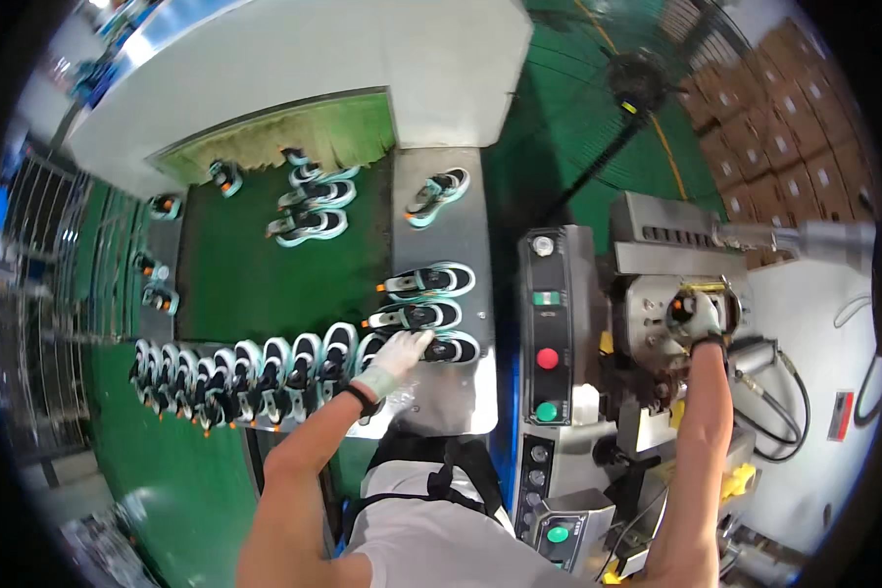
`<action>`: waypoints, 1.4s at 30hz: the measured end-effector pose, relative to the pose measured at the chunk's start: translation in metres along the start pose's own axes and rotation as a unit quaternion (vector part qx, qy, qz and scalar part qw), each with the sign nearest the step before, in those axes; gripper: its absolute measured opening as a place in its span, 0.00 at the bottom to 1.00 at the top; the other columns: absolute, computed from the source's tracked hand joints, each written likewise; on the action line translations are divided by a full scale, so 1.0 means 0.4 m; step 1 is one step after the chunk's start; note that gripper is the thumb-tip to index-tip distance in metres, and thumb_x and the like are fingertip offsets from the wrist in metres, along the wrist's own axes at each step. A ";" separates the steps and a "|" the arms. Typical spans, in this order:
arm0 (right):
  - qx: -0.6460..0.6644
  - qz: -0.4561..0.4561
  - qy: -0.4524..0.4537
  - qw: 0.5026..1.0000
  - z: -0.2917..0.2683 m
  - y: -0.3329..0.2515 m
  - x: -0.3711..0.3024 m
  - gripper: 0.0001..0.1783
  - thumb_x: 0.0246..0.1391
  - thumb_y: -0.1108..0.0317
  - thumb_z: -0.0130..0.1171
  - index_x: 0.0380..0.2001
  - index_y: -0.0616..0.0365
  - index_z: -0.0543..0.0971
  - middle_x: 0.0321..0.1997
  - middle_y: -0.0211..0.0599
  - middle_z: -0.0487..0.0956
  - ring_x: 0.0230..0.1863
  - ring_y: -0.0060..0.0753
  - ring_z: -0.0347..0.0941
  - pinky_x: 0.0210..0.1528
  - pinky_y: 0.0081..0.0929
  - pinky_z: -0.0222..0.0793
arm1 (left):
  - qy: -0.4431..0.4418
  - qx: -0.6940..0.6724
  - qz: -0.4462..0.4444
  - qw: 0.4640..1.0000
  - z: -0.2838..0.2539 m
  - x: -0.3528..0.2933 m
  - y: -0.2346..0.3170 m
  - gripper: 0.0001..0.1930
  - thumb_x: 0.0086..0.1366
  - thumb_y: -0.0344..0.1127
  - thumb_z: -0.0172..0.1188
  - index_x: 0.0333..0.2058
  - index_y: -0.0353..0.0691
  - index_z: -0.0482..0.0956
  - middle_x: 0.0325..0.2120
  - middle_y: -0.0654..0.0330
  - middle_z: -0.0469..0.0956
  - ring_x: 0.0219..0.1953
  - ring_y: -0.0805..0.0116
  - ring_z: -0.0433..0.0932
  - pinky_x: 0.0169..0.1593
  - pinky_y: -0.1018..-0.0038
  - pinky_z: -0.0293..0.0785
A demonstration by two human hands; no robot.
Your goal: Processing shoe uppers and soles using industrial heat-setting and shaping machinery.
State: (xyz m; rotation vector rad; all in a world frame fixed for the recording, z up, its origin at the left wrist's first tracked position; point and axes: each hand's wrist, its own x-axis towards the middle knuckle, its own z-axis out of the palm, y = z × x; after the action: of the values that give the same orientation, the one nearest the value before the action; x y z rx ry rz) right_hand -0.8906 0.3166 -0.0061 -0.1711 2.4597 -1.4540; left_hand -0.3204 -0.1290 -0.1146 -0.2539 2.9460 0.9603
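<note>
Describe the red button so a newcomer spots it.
Right of the green conveyor stands a metal machine. On the black control panel at its left, the red button sits directly above a green button; it is that panel's only red control.

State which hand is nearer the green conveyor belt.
Left. The left hand is just beyond the near right corner of the green conveyor belt, at the sneakers; the right hand is well off to the belt's right, at the metal machine.
</note>
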 end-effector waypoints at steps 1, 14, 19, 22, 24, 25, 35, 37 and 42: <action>0.078 0.024 -0.007 0.997 0.196 -0.072 -0.076 0.15 0.62 0.55 0.57 0.37 0.57 0.80 0.33 0.32 0.80 0.34 0.29 0.78 0.38 0.35 0.78 | 0.015 0.032 -0.016 0.999 -0.023 -0.084 -0.040 0.33 0.55 0.20 0.53 0.62 0.36 0.63 0.51 0.45 0.75 0.52 0.45 0.73 0.60 0.58 0.68; -0.660 -0.058 0.064 0.747 0.801 -0.010 -0.998 0.63 0.41 0.46 0.71 0.72 0.66 0.51 0.77 0.65 0.48 0.79 0.59 0.37 0.79 0.54 0.24 | 0.162 -0.228 0.091 0.956 -0.193 -0.145 -0.150 0.19 0.66 0.31 0.57 0.56 0.36 0.74 0.50 0.47 0.76 0.54 0.46 0.75 0.60 0.58 0.71; -0.444 -0.097 0.060 0.889 0.741 -0.101 -0.995 0.59 0.43 0.60 0.72 0.72 0.67 0.51 0.77 0.63 0.48 0.78 0.61 0.39 0.78 0.52 0.34 | 0.348 -0.143 -0.181 0.909 -0.373 -0.253 -0.626 0.16 0.66 0.32 0.57 0.51 0.35 0.77 0.48 0.46 0.79 0.53 0.46 0.75 0.60 0.58 0.71; -0.418 -0.054 0.114 0.900 0.768 -0.127 -1.087 0.49 0.51 0.73 0.64 0.72 0.63 0.51 0.76 0.63 0.49 0.77 0.63 0.43 0.77 0.51 0.40 | 0.423 -0.004 -0.272 0.864 -0.480 -0.306 -1.001 0.25 0.68 0.36 0.57 0.60 0.29 0.68 0.59 0.40 0.69 0.61 0.42 0.67 0.66 0.57 0.64; -0.433 -0.081 0.044 0.897 0.773 -0.101 -1.158 0.45 0.53 0.72 0.63 0.72 0.62 0.53 0.75 0.63 0.51 0.75 0.64 0.49 0.75 0.51 0.47 | 0.424 0.084 -0.324 0.841 -0.598 -0.330 -1.194 0.32 0.67 0.38 0.60 0.65 0.31 0.61 0.63 0.40 0.65 0.63 0.40 0.64 0.67 0.54 0.61; -0.483 -0.040 0.025 0.874 0.806 -0.102 -1.198 0.46 0.52 0.72 0.64 0.71 0.61 0.55 0.75 0.63 0.51 0.74 0.65 0.51 0.74 0.51 0.50 | 0.432 0.114 -0.307 0.840 -0.663 -0.348 -1.289 0.34 0.66 0.37 0.61 0.66 0.33 0.59 0.64 0.40 0.63 0.63 0.39 0.64 0.66 0.53 0.61; -0.311 0.315 0.049 0.895 0.763 0.129 -1.456 0.45 0.49 0.65 0.65 0.67 0.71 0.60 0.70 0.62 0.62 0.72 0.54 0.57 0.75 0.37 0.50 | 0.393 0.072 -0.221 0.890 -0.908 -0.276 -1.729 0.19 0.68 0.38 0.58 0.56 0.39 0.73 0.53 0.40 0.73 0.55 0.36 0.70 0.58 0.51 0.67; -0.481 0.209 -0.004 0.851 0.743 0.075 -1.506 0.43 0.51 0.65 0.64 0.67 0.72 0.61 0.68 0.60 0.64 0.70 0.53 0.60 0.73 0.38 0.53 | 0.426 0.160 -0.176 0.873 -0.838 -0.212 -1.634 0.18 0.69 0.39 0.57 0.56 0.41 0.74 0.52 0.44 0.75 0.54 0.39 0.71 0.57 0.51 0.66; -0.394 0.290 -0.028 0.872 0.678 0.185 -1.495 0.41 0.52 0.64 0.64 0.67 0.70 0.63 0.67 0.59 0.66 0.70 0.53 0.60 0.72 0.38 0.55 | 0.366 0.186 -0.251 0.877 -0.745 -0.374 -1.428 0.12 0.70 0.40 0.56 0.47 0.43 0.79 0.47 0.52 0.77 0.50 0.48 0.72 0.54 0.55 0.67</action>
State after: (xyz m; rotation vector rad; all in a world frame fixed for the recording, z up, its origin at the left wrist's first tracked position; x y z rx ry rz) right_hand -0.2369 0.2690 -0.0883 0.3422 2.5717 -0.1663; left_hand -0.0728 -0.7373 -0.1943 -1.5658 3.2626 0.2279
